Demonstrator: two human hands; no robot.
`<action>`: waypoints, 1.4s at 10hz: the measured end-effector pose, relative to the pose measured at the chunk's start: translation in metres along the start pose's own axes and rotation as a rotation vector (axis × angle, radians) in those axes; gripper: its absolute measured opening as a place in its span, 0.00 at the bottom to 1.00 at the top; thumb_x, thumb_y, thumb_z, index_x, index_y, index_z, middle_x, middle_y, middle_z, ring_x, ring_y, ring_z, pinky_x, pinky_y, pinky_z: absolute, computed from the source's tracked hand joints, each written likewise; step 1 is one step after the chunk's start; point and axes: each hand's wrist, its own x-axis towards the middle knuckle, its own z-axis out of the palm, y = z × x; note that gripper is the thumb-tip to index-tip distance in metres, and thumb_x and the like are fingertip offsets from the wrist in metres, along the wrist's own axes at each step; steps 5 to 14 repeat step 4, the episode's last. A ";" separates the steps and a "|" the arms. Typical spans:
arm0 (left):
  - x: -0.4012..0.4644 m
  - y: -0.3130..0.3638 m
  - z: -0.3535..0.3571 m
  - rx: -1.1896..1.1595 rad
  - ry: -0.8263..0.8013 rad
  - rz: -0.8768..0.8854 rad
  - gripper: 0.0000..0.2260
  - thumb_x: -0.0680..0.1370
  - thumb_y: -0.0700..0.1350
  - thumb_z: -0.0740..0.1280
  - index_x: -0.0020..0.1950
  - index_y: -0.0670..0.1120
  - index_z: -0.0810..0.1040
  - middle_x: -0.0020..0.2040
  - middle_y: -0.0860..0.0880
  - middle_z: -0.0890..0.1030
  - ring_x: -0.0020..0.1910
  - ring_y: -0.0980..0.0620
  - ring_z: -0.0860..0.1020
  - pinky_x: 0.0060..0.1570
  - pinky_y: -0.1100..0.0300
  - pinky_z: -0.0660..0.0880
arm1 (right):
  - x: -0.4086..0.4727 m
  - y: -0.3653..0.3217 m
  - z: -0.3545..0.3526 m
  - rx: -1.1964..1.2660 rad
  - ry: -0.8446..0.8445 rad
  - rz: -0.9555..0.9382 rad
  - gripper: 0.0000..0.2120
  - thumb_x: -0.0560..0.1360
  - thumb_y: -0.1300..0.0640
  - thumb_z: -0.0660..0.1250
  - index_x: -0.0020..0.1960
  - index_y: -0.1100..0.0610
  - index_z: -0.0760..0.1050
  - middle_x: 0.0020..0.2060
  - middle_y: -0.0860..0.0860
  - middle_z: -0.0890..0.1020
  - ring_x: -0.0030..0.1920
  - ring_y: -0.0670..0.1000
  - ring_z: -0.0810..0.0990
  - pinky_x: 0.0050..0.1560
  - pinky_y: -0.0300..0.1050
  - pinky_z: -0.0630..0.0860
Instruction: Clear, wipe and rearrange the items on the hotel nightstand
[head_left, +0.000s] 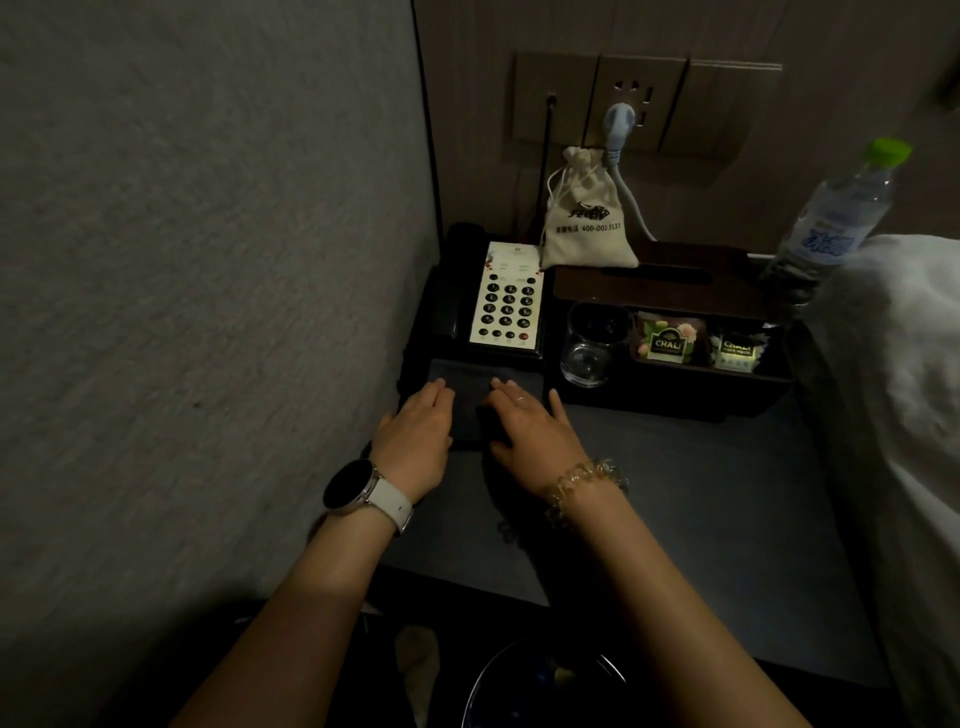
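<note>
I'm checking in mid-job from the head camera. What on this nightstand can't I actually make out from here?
- Dark flat item under the left hand and right hand: too dim to identify.
- Tissue box opening: in shadow, tissues unseen.
- Water bottle base: hidden behind white bedding.
- Phone button labels: too small.
- Round object at the bottom edge: cut off.

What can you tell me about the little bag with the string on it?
The drawstring pouch is small and cream, of cloth that looks like canvas or cotton. Its neck is gathered shut by a pale cord that hangs in a loop down its left side. Dark printing on the front shows a logo and a phone number. It stands upright at the back of the nightstand, on the dark wooden tissue box, beside the telephone. Neither hand touches it.
</note>
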 end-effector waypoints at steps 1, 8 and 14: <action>0.001 0.000 0.000 -0.015 -0.003 0.000 0.27 0.82 0.41 0.60 0.79 0.44 0.53 0.80 0.48 0.49 0.78 0.49 0.55 0.72 0.44 0.62 | 0.001 0.000 0.000 0.012 0.002 -0.003 0.25 0.77 0.59 0.63 0.73 0.54 0.61 0.78 0.48 0.55 0.78 0.47 0.51 0.76 0.58 0.41; -0.011 0.007 -0.008 -0.382 0.153 0.025 0.17 0.82 0.41 0.61 0.71 0.43 0.69 0.71 0.44 0.69 0.70 0.46 0.68 0.69 0.48 0.66 | -0.021 0.001 -0.008 0.248 0.163 -0.062 0.18 0.80 0.54 0.61 0.69 0.54 0.69 0.71 0.51 0.69 0.73 0.51 0.64 0.75 0.53 0.56; -0.011 0.007 -0.008 -0.382 0.153 0.025 0.17 0.82 0.41 0.61 0.71 0.43 0.69 0.71 0.44 0.69 0.70 0.46 0.68 0.69 0.48 0.66 | -0.021 0.001 -0.008 0.248 0.163 -0.062 0.18 0.80 0.54 0.61 0.69 0.54 0.69 0.71 0.51 0.69 0.73 0.51 0.64 0.75 0.53 0.56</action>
